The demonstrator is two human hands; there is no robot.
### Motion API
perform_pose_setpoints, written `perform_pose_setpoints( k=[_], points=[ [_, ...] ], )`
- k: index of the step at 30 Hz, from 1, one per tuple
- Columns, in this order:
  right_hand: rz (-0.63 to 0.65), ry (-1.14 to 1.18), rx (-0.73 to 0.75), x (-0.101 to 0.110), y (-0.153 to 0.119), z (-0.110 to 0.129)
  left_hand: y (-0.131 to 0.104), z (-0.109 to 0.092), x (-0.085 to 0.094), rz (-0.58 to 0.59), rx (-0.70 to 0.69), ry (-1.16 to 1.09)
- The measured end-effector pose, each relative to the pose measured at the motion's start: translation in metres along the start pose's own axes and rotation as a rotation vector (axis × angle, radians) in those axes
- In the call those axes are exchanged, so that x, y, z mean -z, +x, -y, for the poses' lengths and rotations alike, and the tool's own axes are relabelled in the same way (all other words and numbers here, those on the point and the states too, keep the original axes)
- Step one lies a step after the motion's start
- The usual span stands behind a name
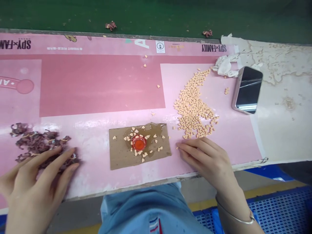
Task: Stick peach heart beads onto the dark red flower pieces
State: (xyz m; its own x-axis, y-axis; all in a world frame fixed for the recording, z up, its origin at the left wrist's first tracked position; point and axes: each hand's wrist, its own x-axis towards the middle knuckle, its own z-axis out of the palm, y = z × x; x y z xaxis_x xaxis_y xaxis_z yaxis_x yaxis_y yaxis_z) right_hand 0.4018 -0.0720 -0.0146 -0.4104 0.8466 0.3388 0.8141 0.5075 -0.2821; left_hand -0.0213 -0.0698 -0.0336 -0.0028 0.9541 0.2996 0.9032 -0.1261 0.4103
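My left hand (40, 177) rests with fingers spread over a pile of small dark purple-brown molded pieces (34, 141), some with yellowish bands and light spots. Its fingertips touch the pile's near side and hide part of it. My right hand (208, 159) has its thumb and fingers pinched together at the table, with a small beige piece (177, 148) at the tips. Just beyond it lies a heap of similar beige pieces (191, 109). Between my hands is a brown cardboard sheet (118, 157), wet with clear liquid, bearing a red round cap (139, 143) and scattered beige pieces.
A phone (248, 89) lies at the right beside crumpled white tissue (224, 66). Pink printed sheeting (97, 84) covers the tabletop. Along the back runs a green surface (156, 19) with two dark pieces (111, 25). Blue perforated plastic (280, 208) stands below right.
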Motion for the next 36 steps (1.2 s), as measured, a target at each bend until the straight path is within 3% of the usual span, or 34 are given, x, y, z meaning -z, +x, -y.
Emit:
perform_pose_setpoints(
  k=[7, 10, 14, 18, 22, 24, 28, 31, 36],
  points=[
    [0.008, -0.107, 0.136, 0.003, 0.01, 0.002, 0.001, -0.001, 0.002, -0.018, -0.22, 0.049],
    [0.004, -0.099, 0.145, 0.002, 0.011, 0.002, 0.002, 0.005, 0.003, 0.0, -0.263, 0.041],
    [-0.064, -0.008, 0.09, -0.001, 0.013, 0.007, 0.004, 0.002, 0.003, -0.07, -0.279, -0.004],
    [-0.204, 0.072, 0.058, -0.011, 0.029, 0.028, 0.005, -0.034, 0.0, -0.105, -0.185, -0.195],
    [-0.253, 0.11, 0.059, -0.026, 0.051, 0.049, 0.005, -0.082, -0.006, -0.114, 0.066, -0.485],
    [-0.261, 0.107, 0.053, -0.031, 0.057, 0.053, 0.007, -0.097, -0.008, -0.108, 0.126, -0.567],
    [-0.241, 0.087, 0.054, -0.033, 0.062, 0.052, 0.012, -0.108, -0.007, -0.14, 0.164, -0.762],
    [-0.231, 0.075, 0.07, -0.033, 0.062, 0.051, 0.012, -0.11, -0.006, -0.063, 0.319, -0.869],
    [-0.234, 0.045, 0.072, -0.034, 0.059, 0.05, 0.004, -0.109, -0.009, 0.002, 0.402, -1.054]
  ],
)
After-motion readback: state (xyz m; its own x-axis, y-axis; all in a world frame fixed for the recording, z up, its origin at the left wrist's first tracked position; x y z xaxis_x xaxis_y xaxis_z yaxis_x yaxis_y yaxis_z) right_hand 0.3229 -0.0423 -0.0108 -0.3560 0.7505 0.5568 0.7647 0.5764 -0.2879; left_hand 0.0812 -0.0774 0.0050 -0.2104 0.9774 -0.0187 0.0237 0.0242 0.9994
